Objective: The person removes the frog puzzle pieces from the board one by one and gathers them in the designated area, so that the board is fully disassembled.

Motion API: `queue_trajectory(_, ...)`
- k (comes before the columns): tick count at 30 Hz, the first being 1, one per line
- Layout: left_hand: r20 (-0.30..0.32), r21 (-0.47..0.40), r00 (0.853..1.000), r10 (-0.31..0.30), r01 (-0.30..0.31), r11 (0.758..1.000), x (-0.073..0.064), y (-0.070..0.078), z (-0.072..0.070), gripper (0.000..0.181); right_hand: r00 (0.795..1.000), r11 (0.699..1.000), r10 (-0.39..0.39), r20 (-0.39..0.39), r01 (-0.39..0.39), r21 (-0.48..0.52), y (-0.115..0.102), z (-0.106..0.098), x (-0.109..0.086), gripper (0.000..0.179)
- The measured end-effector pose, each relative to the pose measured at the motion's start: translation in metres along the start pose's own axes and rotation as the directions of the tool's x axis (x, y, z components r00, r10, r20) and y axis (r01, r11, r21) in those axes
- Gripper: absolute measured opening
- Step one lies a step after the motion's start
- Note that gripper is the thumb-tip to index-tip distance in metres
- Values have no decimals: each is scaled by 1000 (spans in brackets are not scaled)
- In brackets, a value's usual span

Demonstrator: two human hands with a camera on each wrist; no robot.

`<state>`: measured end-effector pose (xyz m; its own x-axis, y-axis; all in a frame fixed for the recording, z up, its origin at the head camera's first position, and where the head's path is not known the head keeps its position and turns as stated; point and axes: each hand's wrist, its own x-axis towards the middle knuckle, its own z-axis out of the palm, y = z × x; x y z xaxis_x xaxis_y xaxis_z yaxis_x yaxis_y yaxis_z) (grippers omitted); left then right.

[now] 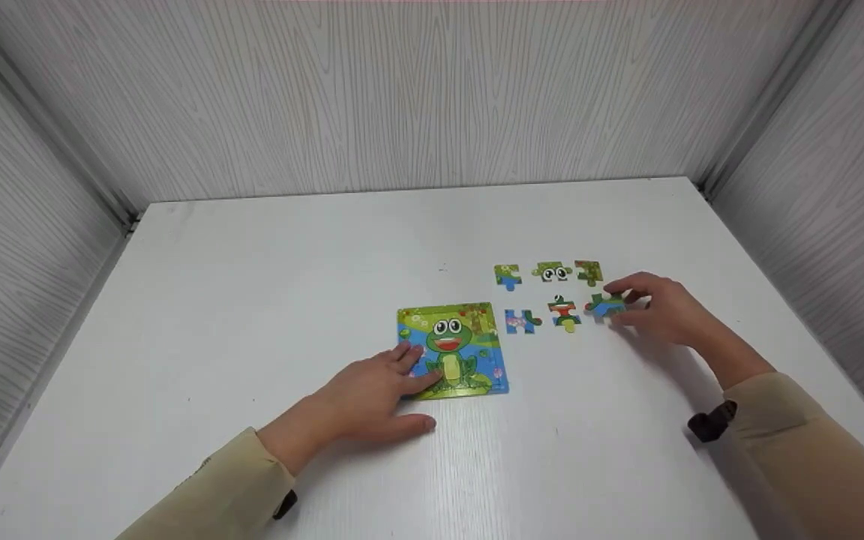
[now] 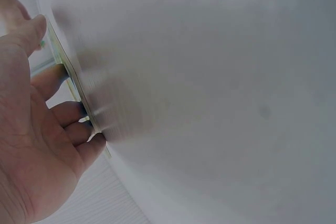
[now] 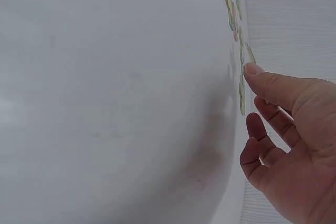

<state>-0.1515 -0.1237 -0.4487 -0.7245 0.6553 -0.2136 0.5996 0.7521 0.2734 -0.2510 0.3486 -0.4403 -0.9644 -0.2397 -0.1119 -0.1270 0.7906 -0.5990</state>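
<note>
A square frog puzzle board [image 1: 488, 341] lies on the table, its frog picture in green, blue and yellow. My left hand [image 1: 372, 390] rests on the board's lower left part with fingers spread, the thumb off its near edge. In the left wrist view the fingertips of the left hand [image 2: 44, 129] meet the thin board edge. On the right, my right hand [image 1: 668, 307] pinches a blue and green puzzle piece [image 1: 606, 307] between thumb and fingers. The right wrist view shows the thumb of the right hand [image 3: 294, 129] against the piece, its other fingers loosely curled.
Loose pieces lie right of the board: a corner piece [image 1: 508, 275], an eyes piece [image 1: 553, 273] and a dark green piece [image 1: 589, 271] behind, a pink-flower piece [image 1: 520, 322] and a mouth piece [image 1: 565, 312] in front. Pale walls [image 1: 402, 97] enclose the white table [image 1: 267, 262].
</note>
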Motion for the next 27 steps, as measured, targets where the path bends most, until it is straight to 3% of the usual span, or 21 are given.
queue_trajectory(10,8,8,1000,-8,8,1000,1,-1,1,73,997,995,78,26,-80,53,12,3,5,51)
queue_trajectory(27,13,3,1000,-11,11,1000,1,1,0,73,994,990,100,37,-103,92,19,8,7,53)
